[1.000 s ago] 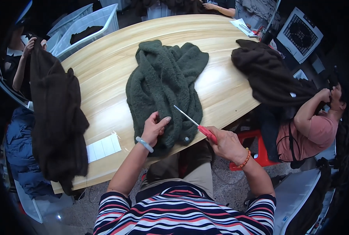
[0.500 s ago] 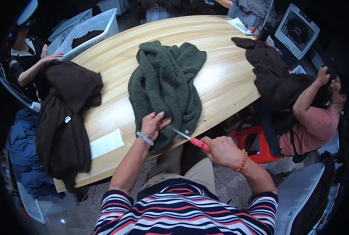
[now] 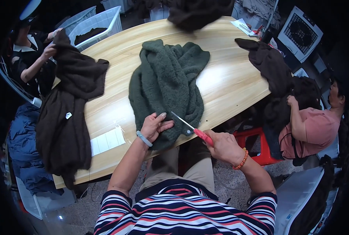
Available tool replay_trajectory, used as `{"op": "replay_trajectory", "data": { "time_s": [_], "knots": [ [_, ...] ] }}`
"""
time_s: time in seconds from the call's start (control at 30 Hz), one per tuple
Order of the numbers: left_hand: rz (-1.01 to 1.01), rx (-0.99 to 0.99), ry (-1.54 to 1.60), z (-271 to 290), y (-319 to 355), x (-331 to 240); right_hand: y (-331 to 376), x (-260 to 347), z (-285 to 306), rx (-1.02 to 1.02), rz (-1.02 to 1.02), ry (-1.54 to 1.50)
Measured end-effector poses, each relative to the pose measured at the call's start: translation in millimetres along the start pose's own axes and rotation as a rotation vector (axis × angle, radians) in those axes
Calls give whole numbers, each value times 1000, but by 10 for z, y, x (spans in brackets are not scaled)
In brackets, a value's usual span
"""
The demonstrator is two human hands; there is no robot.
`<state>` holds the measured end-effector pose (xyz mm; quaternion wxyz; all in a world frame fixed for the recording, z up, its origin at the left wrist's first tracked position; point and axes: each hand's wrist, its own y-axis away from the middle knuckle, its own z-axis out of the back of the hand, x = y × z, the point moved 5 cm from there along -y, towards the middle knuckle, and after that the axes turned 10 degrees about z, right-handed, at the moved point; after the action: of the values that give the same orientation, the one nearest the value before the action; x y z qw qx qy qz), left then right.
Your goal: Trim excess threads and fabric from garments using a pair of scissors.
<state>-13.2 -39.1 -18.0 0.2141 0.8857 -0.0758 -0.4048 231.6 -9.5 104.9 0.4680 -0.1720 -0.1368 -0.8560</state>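
A dark green fleecy garment [image 3: 166, 78] lies bunched on the wooden table in front of me, its near end hanging over the edge. My left hand [image 3: 155, 127] is closed on its lower part, thumb and fingers gathering the cloth. In my right hand [image 3: 223, 147] is a red-handled tool with a thin metal shaft [image 3: 184, 122]; whether it is scissors or another tool I cannot make out. The shaft points toward the far left, over the garment and close to my left fingertips. A small round pale spot [image 3: 189, 132] shows on the cloth beneath the shaft.
A co-worker on the left handles a dark brown garment [image 3: 65, 117] on the wooden table [image 3: 225, 84]; another on the right has brown cloth [image 3: 274, 74]. White paper strips [image 3: 107, 141] lie at left. A red stool [image 3: 256, 143] and plastic bins [image 3: 116, 23] surround the table.
The tool has drawn slightly right, its tip now clear of my left fingers. The left co-worker has lifted part of the brown garment. Dark cloth has appeared over the far edge; the right co-worker's arm has lowered.
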Motion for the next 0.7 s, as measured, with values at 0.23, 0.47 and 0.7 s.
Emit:
{"op": "replay_trajectory", "data": {
  "time_s": [0.23, 0.47, 0.7],
  "knots": [
    [-44, -160, 75, 182, -307, -505, -27, 74, 8, -67, 104, 23],
    [-97, -175, -113, 203, -298, -46, -99, 118, -72, -12, 71, 100],
    [-231, -264, -602, 280, -78, -194, -51, 143, -15, 44, 50, 75]
  ]
}}
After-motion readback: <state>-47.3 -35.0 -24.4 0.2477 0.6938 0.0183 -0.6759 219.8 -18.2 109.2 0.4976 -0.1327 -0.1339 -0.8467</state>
